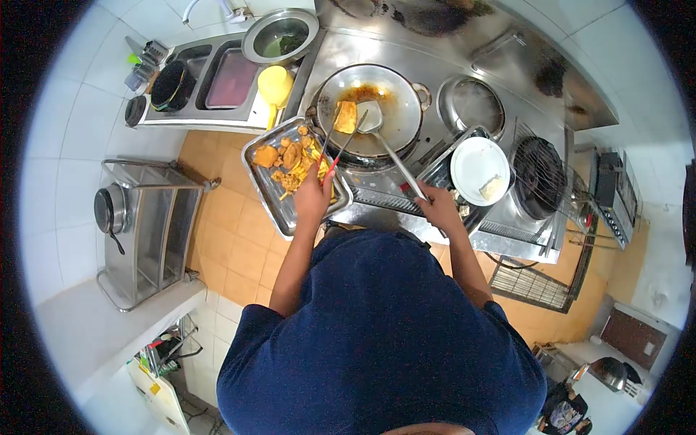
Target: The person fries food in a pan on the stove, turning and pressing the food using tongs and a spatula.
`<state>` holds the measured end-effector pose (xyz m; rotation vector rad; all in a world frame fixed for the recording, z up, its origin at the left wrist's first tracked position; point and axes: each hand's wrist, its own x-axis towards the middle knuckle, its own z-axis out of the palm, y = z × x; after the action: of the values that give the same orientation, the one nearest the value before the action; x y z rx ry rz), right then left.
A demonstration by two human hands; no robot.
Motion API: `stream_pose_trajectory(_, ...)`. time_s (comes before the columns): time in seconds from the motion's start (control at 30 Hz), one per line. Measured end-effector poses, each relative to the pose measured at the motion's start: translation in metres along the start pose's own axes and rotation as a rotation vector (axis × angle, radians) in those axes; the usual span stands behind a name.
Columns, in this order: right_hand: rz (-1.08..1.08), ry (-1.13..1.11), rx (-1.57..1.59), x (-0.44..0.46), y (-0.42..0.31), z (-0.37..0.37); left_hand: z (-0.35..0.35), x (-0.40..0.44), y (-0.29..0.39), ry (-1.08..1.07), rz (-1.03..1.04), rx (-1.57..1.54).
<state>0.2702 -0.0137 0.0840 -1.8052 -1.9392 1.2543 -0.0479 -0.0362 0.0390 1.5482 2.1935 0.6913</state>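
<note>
My left hand (315, 190) is closed on a pair of tongs (337, 158) with red grips. Their tips reach over the wok (411, 122), at a golden-brown fried block (346, 117); whether they pinch it I cannot tell. In my right hand (439, 208) is the long handle of a metal wok spatula (370, 116). Its blade is inside the wok, just right of the block. Brownish oil lies at the wok's far side. Below my left hand, a metal tray (262, 200) holds fried pieces (291, 156) and yellow strips like fries.
Right of the wok are a metal lid (471, 107), a white plate (475, 163) with a pale piece on it, and a burner under a wire rack (538, 177). A sink counter at far left bears a metal bowl (280, 36) and yellow dipper (275, 85). A steel cart (152, 232) stands left.
</note>
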Motion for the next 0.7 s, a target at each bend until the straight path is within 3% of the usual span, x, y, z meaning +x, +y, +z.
stream_pose_trajectory(0.2,-0.217,0.189,-0.048,-0.002,0.006,-0.002,-0.001,0.003,-0.004,0.038,0.003,-0.006)
stream_pose_trajectory(0.23,-0.133,0.145,-0.077,-0.005,0.000,-0.010,-0.001,0.003,-0.006,0.039,-0.004,-0.019)
stream_pose_trajectory(0.43,-0.126,0.175,-0.196,-0.010,-0.028,-0.020,-0.011,0.001,-0.006,0.053,-0.028,-0.073)
stream_pose_trajectory(0.7,0.043,0.149,-0.559,-0.017,-0.072,-0.026,-0.015,-0.004,-0.021,0.117,-0.037,-0.097)
